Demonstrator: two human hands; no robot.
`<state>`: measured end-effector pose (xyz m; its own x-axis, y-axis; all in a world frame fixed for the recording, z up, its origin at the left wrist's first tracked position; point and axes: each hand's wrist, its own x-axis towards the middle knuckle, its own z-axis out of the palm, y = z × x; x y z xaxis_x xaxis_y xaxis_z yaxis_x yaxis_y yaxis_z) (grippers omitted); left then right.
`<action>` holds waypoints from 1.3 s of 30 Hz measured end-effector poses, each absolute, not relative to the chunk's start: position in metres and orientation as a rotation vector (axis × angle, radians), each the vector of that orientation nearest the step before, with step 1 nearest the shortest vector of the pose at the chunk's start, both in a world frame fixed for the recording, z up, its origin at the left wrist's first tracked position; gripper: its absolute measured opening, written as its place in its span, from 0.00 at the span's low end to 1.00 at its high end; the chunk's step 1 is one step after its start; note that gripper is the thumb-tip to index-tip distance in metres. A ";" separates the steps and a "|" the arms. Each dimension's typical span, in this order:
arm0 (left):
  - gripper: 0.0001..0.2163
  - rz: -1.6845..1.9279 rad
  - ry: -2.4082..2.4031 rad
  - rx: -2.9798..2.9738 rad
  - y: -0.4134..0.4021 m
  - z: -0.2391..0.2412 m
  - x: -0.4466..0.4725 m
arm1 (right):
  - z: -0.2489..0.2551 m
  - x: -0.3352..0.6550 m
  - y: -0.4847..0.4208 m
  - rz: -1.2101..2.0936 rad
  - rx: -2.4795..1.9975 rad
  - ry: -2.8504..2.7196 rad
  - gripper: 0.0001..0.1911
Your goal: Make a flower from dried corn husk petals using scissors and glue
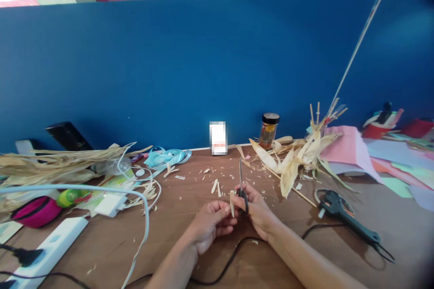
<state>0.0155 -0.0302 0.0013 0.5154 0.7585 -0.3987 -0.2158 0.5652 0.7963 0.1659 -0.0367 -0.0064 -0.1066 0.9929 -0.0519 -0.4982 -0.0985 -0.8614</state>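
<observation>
Between thumb and fingers, my left hand [214,223] pinches a small pale strip of corn husk [232,204], held upright over the brown table. My right hand [256,210] is wrapped round the black handles of a pair of scissors [241,180], whose blades point up and away from me. The scissors are beside the strip, and the right fingertips come close to its upper end; whether they touch it I cannot tell. Just beyond my hands lie a few cut husk pieces [214,185] and scattered scraps.
Dried corn husks [294,162] and a lidded jar [269,131] stand at the back right, with a black glue gun [349,216] nearer. Coloured paper [351,146] lies far right. On the left are a power strip [50,248], cables, blue ribbon [166,157] and a husk bundle [61,162].
</observation>
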 end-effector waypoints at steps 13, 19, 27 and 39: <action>0.09 0.699 0.828 0.767 -0.031 0.000 0.018 | -0.004 0.165 -0.037 1.541 -0.850 -0.864 0.20; 0.10 0.692 0.826 0.765 -0.029 -0.002 0.018 | -0.005 0.165 -0.036 1.537 -0.834 -0.873 0.19; 0.11 0.680 0.831 0.800 -0.031 0.002 0.018 | -0.005 0.165 -0.036 1.539 -0.830 -0.860 0.21; 0.14 0.958 1.025 1.082 -0.029 0.006 0.024 | -0.007 0.164 -0.038 1.529 -0.861 -0.907 0.23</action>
